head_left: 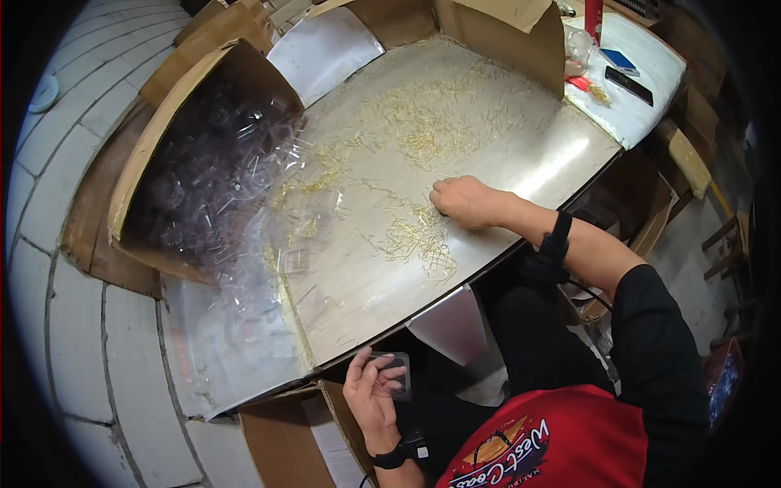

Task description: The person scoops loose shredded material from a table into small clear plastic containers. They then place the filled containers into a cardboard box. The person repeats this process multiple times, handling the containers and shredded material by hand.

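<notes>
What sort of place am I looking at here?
Probably a workshop where small parts are handled by hand, though I can't be certain. A smooth worktop is strewn with gold-coloured wires, a cardboard box holds many clear plastic pieces, and the left hand holds a clear piece.

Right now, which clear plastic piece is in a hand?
The clear plastic piece in the left hand, just off the table's near edge; the other pieces lie heaped in the cardboard box or spilled beside it.
</notes>
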`<state>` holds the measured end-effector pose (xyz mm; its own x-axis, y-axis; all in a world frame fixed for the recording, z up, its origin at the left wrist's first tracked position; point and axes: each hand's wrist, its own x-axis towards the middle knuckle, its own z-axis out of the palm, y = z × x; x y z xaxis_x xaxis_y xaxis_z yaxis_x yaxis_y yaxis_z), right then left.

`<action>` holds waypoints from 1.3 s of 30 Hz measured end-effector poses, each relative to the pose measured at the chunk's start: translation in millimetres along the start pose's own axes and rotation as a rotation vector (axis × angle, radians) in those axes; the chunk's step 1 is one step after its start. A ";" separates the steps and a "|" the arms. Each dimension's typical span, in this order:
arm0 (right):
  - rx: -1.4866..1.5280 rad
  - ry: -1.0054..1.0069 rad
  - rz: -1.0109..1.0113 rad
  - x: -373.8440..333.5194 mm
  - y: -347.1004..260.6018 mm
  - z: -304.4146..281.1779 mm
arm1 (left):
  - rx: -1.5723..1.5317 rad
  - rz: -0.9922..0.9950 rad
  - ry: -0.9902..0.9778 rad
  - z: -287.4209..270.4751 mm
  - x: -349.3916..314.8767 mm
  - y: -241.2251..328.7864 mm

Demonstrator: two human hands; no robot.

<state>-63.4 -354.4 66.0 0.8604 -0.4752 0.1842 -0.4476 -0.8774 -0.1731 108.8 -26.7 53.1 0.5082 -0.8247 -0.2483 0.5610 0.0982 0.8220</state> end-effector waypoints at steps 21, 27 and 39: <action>0.717 0.199 0.446 -24.0 0.8 -39.6 | -0.067 0.015 0.028 -20.1 -33.3 -19.8; 0.851 0.102 0.505 -28.5 13.7 -32.4 | -0.165 -0.054 0.062 -40.4 -39.7 -32.8; 0.735 0.109 0.388 -26.2 -17.2 -33.3 | -0.140 -0.108 0.175 -67.7 -42.7 -50.6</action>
<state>-86.4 -329.1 96.4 0.6330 -0.7712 0.0671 -0.4016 -0.4013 -0.8232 102.9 41.2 -12.6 0.5392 -0.7267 -0.4256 0.6969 0.1013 0.7100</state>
